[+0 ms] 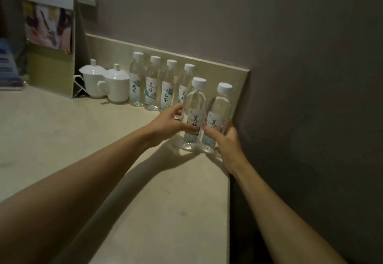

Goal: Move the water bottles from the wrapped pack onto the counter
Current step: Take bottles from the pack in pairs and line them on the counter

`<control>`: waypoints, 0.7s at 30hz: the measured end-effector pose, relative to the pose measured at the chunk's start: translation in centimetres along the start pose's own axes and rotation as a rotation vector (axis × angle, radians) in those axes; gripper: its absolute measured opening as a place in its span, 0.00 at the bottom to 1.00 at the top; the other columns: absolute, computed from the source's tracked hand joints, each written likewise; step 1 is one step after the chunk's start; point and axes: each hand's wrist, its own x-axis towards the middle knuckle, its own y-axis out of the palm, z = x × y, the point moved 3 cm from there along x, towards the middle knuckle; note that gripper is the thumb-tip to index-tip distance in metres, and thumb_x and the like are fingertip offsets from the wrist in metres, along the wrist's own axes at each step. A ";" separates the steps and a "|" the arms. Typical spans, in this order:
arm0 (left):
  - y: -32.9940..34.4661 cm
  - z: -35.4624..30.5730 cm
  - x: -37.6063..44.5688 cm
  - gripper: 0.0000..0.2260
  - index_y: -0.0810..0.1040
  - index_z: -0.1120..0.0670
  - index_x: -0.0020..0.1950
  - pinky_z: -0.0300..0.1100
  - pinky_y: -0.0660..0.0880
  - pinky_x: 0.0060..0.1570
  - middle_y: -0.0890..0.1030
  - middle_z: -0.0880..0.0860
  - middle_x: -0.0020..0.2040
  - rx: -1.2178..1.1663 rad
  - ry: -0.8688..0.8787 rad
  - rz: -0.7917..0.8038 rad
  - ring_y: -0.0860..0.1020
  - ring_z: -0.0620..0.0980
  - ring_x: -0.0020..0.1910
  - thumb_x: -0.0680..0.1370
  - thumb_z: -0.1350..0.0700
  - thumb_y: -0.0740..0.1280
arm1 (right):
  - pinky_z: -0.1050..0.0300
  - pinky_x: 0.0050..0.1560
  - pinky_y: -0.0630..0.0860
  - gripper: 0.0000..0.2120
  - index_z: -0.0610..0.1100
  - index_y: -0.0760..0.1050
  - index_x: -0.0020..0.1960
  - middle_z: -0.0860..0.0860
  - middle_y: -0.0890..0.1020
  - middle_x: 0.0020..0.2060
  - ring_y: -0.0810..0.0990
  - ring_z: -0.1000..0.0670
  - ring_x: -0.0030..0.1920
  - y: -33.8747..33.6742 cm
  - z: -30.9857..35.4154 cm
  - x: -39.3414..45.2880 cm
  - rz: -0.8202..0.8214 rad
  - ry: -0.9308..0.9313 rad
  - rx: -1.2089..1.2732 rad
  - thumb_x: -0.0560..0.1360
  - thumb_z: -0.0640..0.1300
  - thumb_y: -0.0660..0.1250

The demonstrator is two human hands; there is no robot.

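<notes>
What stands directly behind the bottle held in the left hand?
Behind the left-hand bottle stands the rightmost bottle of the back row of four, against the backsplash. Its cap and shoulder show; its lower body and base are covered.

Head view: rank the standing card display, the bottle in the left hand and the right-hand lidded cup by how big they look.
1. Standing card display, clearly largest.
2. Bottle in the left hand; it is nearer the camera, which may inflate it.
3. Right-hand lidded cup, smallest, though it stands farther back.
</notes>
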 end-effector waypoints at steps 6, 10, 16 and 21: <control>-0.7 0.6 1.4 0.23 0.76 0.45 0.62 0.42 0.78 0.52 0.83 0.43 0.52 0.045 0.081 0.119 0.80 0.41 0.54 0.70 0.59 0.76 | 0.51 0.53 0.81 0.28 0.47 0.71 0.66 0.47 0.82 0.57 0.83 0.48 0.55 -0.1 0.6 0.3 -0.049 0.053 -0.125 0.69 0.45 0.76; -0.9 1.1 1.3 0.27 0.73 0.47 0.66 0.46 0.80 0.52 0.81 0.46 0.56 0.078 0.104 0.121 0.80 0.45 0.55 0.70 0.56 0.76 | 0.59 0.50 0.79 0.32 0.47 0.65 0.69 0.51 0.80 0.57 0.81 0.54 0.54 0.0 0.6 -0.7 -0.175 0.045 -0.317 0.69 0.46 0.76; -0.3 1.9 0.5 0.24 0.76 0.52 0.60 0.42 0.79 0.44 0.81 0.49 0.51 0.369 0.078 -0.055 0.80 0.46 0.46 0.67 0.50 0.79 | 0.43 0.60 0.77 0.29 0.42 0.69 0.61 0.45 0.76 0.61 0.77 0.45 0.60 0.9 0.1 -2.4 -0.434 0.061 -0.669 0.67 0.51 0.77; 0.0 2.1 0.9 0.22 0.75 0.55 0.58 0.39 0.77 0.43 0.82 0.52 0.53 0.378 0.081 -0.136 0.80 0.48 0.47 0.68 0.51 0.78 | 0.43 0.60 0.76 0.24 0.39 0.71 0.60 0.42 0.77 0.59 0.78 0.42 0.60 1.6 0.5 -1.7 -0.503 0.014 -0.693 0.69 0.46 0.76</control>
